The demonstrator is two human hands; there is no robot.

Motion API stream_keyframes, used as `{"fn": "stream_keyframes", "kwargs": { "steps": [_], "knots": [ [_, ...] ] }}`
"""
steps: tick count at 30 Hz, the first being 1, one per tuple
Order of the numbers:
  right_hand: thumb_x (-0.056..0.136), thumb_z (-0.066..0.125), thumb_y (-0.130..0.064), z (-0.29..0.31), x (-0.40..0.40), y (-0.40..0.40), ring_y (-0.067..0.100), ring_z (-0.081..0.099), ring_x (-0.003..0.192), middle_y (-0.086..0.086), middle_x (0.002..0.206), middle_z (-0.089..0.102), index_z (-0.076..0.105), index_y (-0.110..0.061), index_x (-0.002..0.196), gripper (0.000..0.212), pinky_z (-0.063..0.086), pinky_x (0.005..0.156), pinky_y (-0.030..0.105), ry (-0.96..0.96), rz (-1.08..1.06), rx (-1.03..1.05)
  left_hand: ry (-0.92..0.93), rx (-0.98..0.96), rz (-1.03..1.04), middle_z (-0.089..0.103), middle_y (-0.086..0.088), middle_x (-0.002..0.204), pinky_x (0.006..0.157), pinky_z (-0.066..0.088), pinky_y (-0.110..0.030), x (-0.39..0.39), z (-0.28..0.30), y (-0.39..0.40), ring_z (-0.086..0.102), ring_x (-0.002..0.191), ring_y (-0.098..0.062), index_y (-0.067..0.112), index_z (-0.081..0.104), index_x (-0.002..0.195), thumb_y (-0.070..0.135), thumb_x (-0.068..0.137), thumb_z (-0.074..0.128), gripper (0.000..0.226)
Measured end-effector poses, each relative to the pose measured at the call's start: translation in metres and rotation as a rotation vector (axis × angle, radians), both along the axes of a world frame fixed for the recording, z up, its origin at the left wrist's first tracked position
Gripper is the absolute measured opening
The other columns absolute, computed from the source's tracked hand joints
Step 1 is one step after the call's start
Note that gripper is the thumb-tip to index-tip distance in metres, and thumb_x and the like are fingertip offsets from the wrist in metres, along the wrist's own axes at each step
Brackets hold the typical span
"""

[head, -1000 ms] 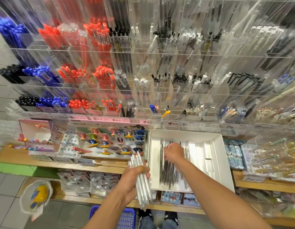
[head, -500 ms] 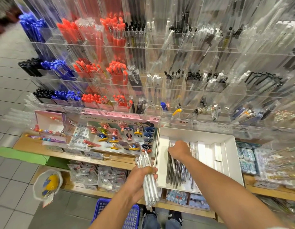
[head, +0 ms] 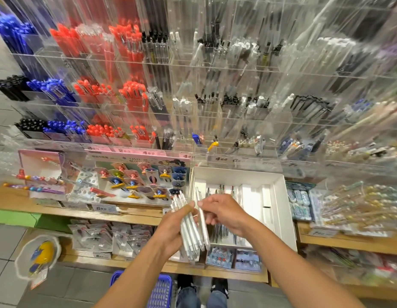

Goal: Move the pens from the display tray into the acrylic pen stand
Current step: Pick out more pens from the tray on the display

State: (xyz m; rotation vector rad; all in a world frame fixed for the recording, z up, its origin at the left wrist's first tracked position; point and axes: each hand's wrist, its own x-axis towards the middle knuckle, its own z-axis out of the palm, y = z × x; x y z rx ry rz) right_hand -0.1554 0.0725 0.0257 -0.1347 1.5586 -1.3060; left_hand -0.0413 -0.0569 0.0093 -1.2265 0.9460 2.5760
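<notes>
The left hand (head: 171,227) is curled round a bundle of white pens (head: 188,232), its fingers wrapped across the barrels near their middle so the bundle sticks out above and below the fist. The bundle's long axis runs nearly straight up the frame, with the upper ends tipped slightly left toward the acrylic pen stand (head: 215,85) and the lower ends hanging down over the front edge of the wooden shelf (head: 135,214). Just beside it, the right hand (head: 224,212) pinches a single white pen (head: 202,221) between thumb and forefinger near the pen's upper part; this pen lies almost parallel to the bundle, touching or just short of its right side, I cannot tell which. Both hands hover over the front left corner of the white display tray (head: 279,196), where more thin pens (head: 219,232) lie lengthwise, pointing from the tray's front toward its back. The tray sits on the shelf below the stand's lowest row of compartments. A blue basket (head: 159,292) stands on the floor below.
</notes>
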Motion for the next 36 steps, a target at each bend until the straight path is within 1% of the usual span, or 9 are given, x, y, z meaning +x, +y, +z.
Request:
{"fn": "stream_keyframes", "kwargs": {
  "steps": [6, 9, 12, 16, 19, 21, 27, 31, 36],
  "knots": [
    [0.086, 0.068, -0.011, 0.007, 0.022, -0.001, 0.008, 0.062, 0.054, 0.004, 0.07, 0.067, 0.067, -0.003, 0.093, 0.011, 0.051, 0.057, 0.019, 0.092, -0.233, 0.069, 0.03, -0.003, -0.065, 0.066, -0.035, 0.106, 0.085, 0.056, -0.042, -0.011, 0.002, 0.014, 0.069, 0.102, -0.036, -0.009, 0.064, 0.116, 0.023, 0.08, 0.078, 0.05],
    [0.089, 0.066, -0.014, 0.002, 0.024, 0.006, 0.009, 0.062, 0.055, 0.004, 0.069, 0.067, 0.069, -0.003, 0.095, 0.013, 0.052, 0.057, 0.019, 0.005, -0.269, 0.056, 0.107, 0.021, -0.113, 0.068, -0.022, 0.082, 0.066, 0.057, -0.033, -0.013, -0.002, 0.019, 0.07, 0.074, -0.025, -0.009, 0.064, 0.109, 0.011, 0.076, 0.079, 0.041],
    [0.094, 0.06, -0.019, -0.006, 0.008, 0.023, 0.012, 0.064, 0.06, 0.008, 0.078, 0.072, 0.068, -0.009, 0.104, 0.016, 0.052, 0.058, 0.02, -0.074, -0.205, 0.022, 0.085, -0.033, -0.186, 0.072, -0.023, 0.091, 0.069, 0.057, -0.035, -0.015, -0.001, 0.017, 0.071, 0.078, -0.028, -0.01, 0.07, 0.103, 0.006, 0.068, 0.084, 0.041],
    [0.095, 0.058, -0.015, -0.038, -0.039, 0.04, 0.012, 0.064, 0.062, 0.005, 0.093, 0.073, 0.064, -0.017, 0.12, 0.025, 0.054, 0.06, 0.026, 0.328, -0.12, 0.364, -0.034, -0.102, -0.119, 0.067, -0.012, 0.075, 0.058, 0.056, -0.033, -0.017, -0.005, 0.016, 0.065, 0.063, -0.021, -0.007, 0.057, 0.111, 0.003, 0.057, 0.084, 0.062],
    [0.098, 0.053, -0.021, -0.065, -0.072, 0.049, 0.025, 0.062, 0.109, 0.01, 0.131, 0.06, 0.052, -0.016, 0.136, 0.039, 0.048, 0.092, 0.033, 0.635, 0.153, 0.66, -0.07, -0.069, -0.082, 0.063, -0.013, 0.079, 0.059, 0.055, -0.032, -0.019, -0.006, 0.015, 0.062, 0.066, -0.021, -0.008, 0.053, 0.118, -0.001, 0.059, 0.081, 0.066],
    [0.099, 0.049, -0.023, -0.08, -0.082, 0.053, 0.03, 0.055, 0.121, 0.011, 0.136, 0.055, 0.044, -0.015, 0.142, 0.044, 0.044, 0.099, 0.036, 0.722, 0.359, 0.782, -0.092, -0.071, -0.082, 0.06, -0.015, 0.085, 0.059, 0.055, -0.031, -0.02, -0.006, 0.015, 0.06, 0.069, -0.022, -0.007, 0.052, 0.12, -0.001, 0.059, 0.081, 0.068],
    [0.094, 0.053, -0.013, -0.102, -0.07, 0.051, 0.026, 0.062, 0.093, 0.008, 0.105, 0.064, 0.053, -0.01, 0.114, 0.02, 0.047, 0.069, 0.032, 0.929, 0.547, 0.945, -0.087, -0.074, -0.096, 0.058, -0.016, 0.092, 0.058, 0.054, -0.031, -0.021, -0.004, 0.015, 0.057, 0.071, -0.022, -0.004, 0.054, 0.121, -0.002, 0.061, 0.08, 0.065],
    [0.095, 0.055, -0.022, -0.099, -0.066, 0.054, 0.025, 0.062, 0.093, 0.007, 0.103, 0.061, 0.05, -0.011, 0.112, 0.02, 0.047, 0.072, 0.031, 0.817, 0.345, 0.866, -0.094, -0.068, -0.084, 0.057, -0.016, 0.09, 0.054, 0.054, -0.03, -0.022, -0.004, 0.016, 0.056, 0.07, -0.023, -0.005, 0.054, 0.12, -0.001, 0.059, 0.08, 0.067],
    [0.097, 0.056, -0.025, -0.097, -0.044, 0.061, 0.011, 0.049, 0.063, -0.001, 0.078, 0.052, 0.047, -0.014, 0.101, 0.015, 0.037, 0.054, 0.023, 0.624, 0.242, 0.657, -0.113, -0.058, -0.07, 0.056, -0.018, 0.091, 0.052, 0.054, -0.03, -0.023, -0.006, 0.018, 0.058, 0.069, -0.024, -0.004, 0.05, 0.125, -0.005, 0.066, 0.078, 0.066]
  ]
}}
